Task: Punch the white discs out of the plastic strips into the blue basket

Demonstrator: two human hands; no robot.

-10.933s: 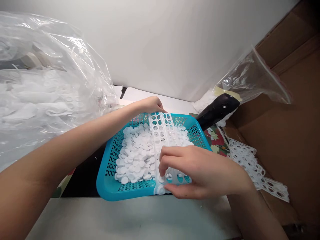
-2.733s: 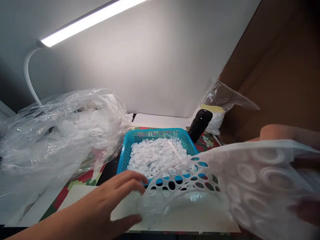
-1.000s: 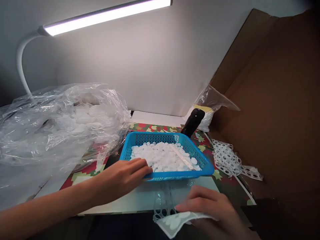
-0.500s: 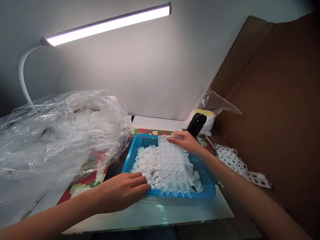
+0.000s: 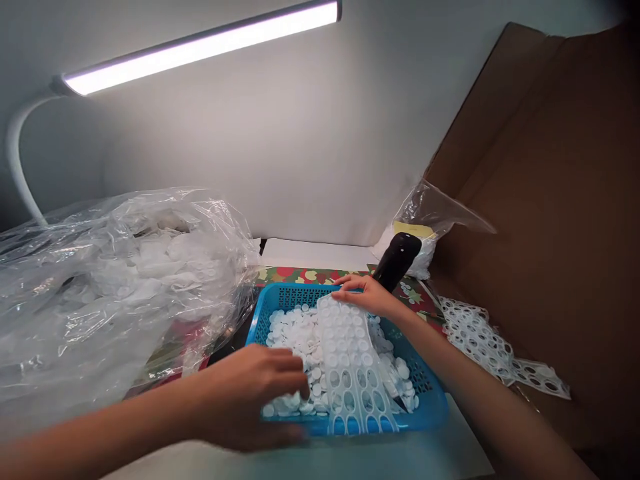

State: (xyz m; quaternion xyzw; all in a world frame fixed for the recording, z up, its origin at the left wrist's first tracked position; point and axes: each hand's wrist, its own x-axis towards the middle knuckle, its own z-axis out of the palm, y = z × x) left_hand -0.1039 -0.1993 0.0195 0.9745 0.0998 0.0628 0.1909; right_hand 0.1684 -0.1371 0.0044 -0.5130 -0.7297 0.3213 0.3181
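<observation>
A blue plastic basket (image 5: 280,298) filled with several small white round discs (image 5: 293,330) sits in front of me. A white punched sheet (image 5: 350,363) with rows of discs and empty holes lies lengthwise across the basket. My right hand (image 5: 367,294) pinches the sheet's far end at the basket's back rim. My left hand (image 5: 255,393) rests over the basket's near left corner, fingers curled beside the sheet's near part; what lies under them is hidden.
A big clear plastic bag (image 5: 115,287) of white sheets fills the left. A black handled tool (image 5: 397,260) and a small clear bag (image 5: 440,213) stand behind the basket. Emptied hole-strips (image 5: 495,350) lie at right beside a brown cardboard wall (image 5: 550,200). A lamp bar (image 5: 200,47) glows overhead.
The basket and sheet now sit closer and lower in view. My left hand has slid from the basket's near rim in over the discs beside the sheet. My right hand keeps the far end.
</observation>
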